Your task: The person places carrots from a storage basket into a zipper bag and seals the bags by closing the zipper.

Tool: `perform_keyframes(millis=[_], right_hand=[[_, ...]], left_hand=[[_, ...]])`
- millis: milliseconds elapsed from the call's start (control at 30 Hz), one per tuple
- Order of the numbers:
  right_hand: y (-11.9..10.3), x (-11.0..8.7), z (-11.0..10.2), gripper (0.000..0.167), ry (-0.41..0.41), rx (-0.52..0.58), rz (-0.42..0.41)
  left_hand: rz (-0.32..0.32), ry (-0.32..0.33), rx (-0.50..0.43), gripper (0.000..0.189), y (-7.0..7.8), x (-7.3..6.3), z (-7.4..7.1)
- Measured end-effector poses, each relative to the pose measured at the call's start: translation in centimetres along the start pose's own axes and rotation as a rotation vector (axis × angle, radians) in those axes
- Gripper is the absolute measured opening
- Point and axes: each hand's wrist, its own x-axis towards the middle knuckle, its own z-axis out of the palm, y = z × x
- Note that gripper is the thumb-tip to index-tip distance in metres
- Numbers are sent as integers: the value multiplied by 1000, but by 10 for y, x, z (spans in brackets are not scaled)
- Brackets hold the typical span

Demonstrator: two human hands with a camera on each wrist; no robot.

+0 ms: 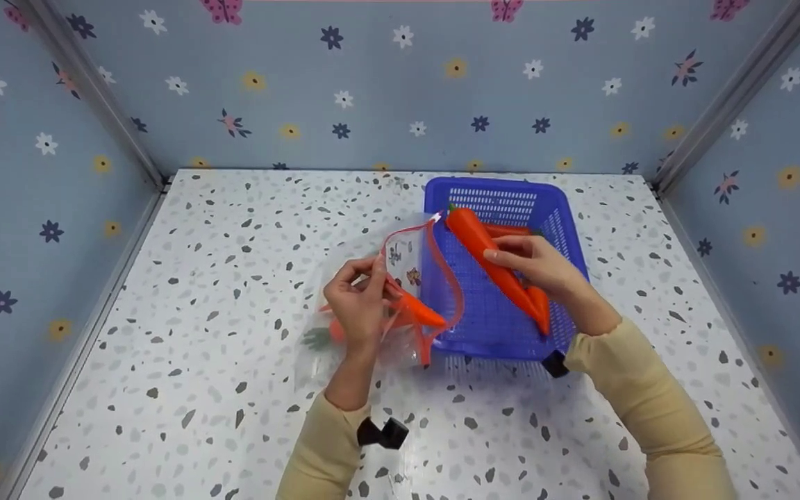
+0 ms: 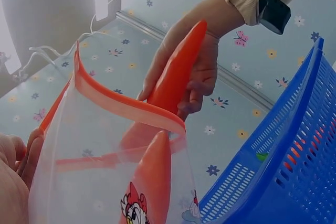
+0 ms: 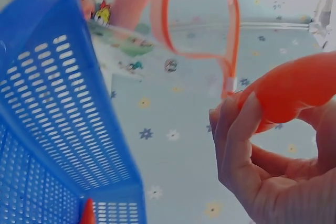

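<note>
My left hand [image 1: 362, 298] pinches the red-edged rim of a clear zip bag [image 1: 405, 253], whose mouth gapes toward the right. Inside the bag lies an orange carrot [image 1: 419, 310], its pointed end near the opening; a blurred green part shows through the plastic further left. My right hand [image 1: 542, 267] grips an orange-red carrot [image 1: 473, 236] with a small green top, above the basket [image 1: 435, 187]. From the left wrist view, this carrot [image 2: 178, 72] is just beyond the bag's rim [image 2: 121, 106]. The right wrist view shows fingers and thumb around it.
The blue basket has slotted walls and stands right of the bag. Another red carrot-like piece [image 1: 507, 230] lies in it at the back. Flower-patterned panels [image 1: 400, 83] enclose the speckled table [image 1: 233, 278] at the back and sides.
</note>
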Motion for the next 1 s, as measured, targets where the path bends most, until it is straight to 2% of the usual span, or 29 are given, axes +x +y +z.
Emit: perform_keyframes(millis=[267, 533, 700, 733, 767, 833, 933, 967, 1000], right_hand=[[-4, -24, 11, 54, -105, -3, -35], [-7, -28, 24, 52, -164, -66, -58], [-9, -25, 33, 51, -207, -97, -57], [-9, -24, 35, 51, -220, -105, -55], [-10, -22, 37, 52, -232, -110, -48], [-11, -18, 42, 52, -258, -115, -33], [-12, -12, 47, 51, -288, -135, -24], [-12, -11, 48, 50, -297, -139, -22], [-13, -9, 50, 50, -306, -143, -20]], left_hand=[[4, -19, -32, 11, 0, 1, 0], [-35, 1, -30, 11, -1, 1, 1], [9, -11, -15, 16, -4, 1, -1], [31, -25, -37, 15, -11, 2, -3], [34, -24, -46, 15, -13, 2, -4], [32, -24, -56, 14, -30, 6, -10], [32, -18, -60, 14, -39, 8, -12], [13, -3, -42, 17, -36, 7, -11], [22, -4, -34, 17, -39, 8, -12]])
